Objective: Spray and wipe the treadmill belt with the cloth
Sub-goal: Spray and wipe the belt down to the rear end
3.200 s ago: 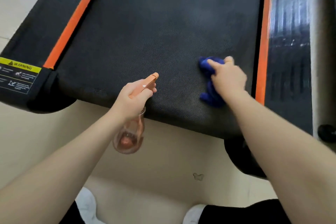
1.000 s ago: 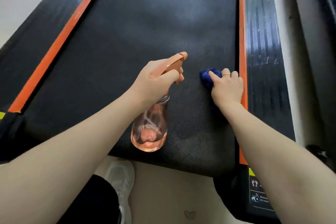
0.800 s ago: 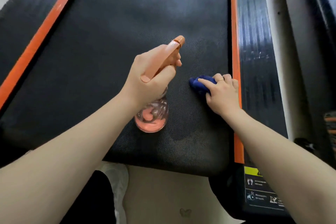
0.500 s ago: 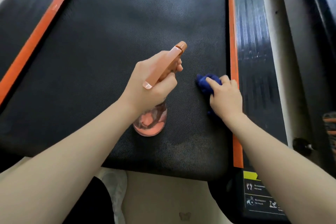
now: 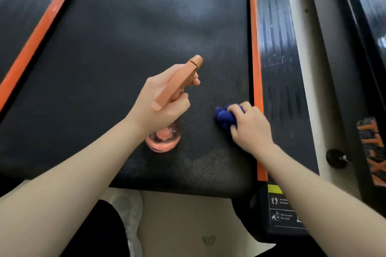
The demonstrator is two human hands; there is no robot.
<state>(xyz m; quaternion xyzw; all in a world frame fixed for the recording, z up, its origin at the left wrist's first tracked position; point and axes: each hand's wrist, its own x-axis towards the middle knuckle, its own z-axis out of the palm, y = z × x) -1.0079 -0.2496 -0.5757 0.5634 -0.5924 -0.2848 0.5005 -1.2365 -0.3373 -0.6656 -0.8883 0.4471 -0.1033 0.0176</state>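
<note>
**Bottle Raised, Cloth Pressed at the Belt's Right Edge**

A black textured treadmill belt (image 5: pixel 129 52) filled most of the frame, flanked by orange strips (image 5: pixel 255 69) and dark side rails (image 5: pixel 279 89), with pale floor (image 5: pixel 183 221) showing along the bottom. At centre, the left hand (image 5: pixel 160 104) gripped a spray bottle (image 5: pixel 165 137), fingers curled round its neck and one fingertip on the trigger side. The bottle's orange head (image 5: pixel 179 81) ran diagonally, its nozzle pointing toward the upper right; the clear body with pinkish liquid hung below the hand, over the belt. To the right of centre, the right hand (image 5: pixel 250 127) clutched a bunched blue cloth (image 5: pixel 225 117), fingers curled over it, pressing it onto the belt just beside the right orange strip. A warning label (image 5: pixel 282 206) sat at lower right.
</note>
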